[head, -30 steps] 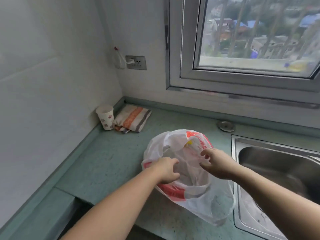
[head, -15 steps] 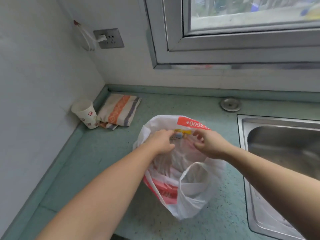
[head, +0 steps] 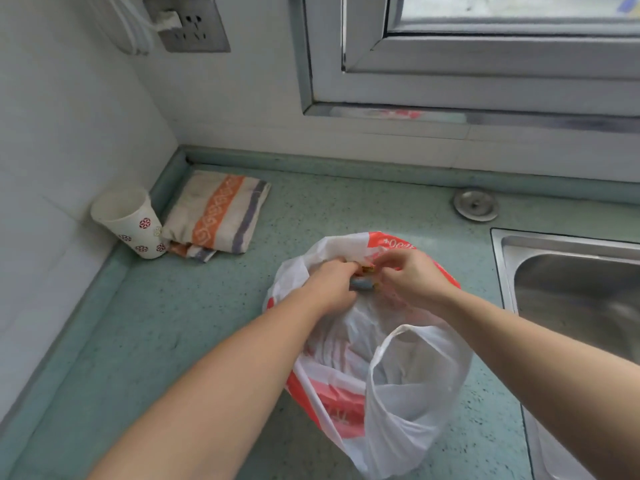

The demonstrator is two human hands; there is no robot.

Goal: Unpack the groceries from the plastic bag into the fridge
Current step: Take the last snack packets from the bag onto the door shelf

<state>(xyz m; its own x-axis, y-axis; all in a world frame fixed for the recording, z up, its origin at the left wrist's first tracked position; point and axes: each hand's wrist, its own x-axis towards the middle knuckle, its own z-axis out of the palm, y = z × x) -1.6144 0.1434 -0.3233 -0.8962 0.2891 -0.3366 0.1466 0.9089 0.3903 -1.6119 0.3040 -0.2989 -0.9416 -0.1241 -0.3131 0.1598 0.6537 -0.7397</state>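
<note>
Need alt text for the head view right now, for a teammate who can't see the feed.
Both hands, left hand and right hand, reach into the open mouth of a white-and-red plastic bag on a green countertop, fingers closed around a small item that is mostly hidden. A paper cup and folded cloth sit in the left corner; a steel sink lies right.

Thin crinkled plastic bag (head: 398,403), matt speckled stone-like counter (head: 166,327), shiny metal sink (head: 571,292), woven cloth (head: 218,213).
</note>
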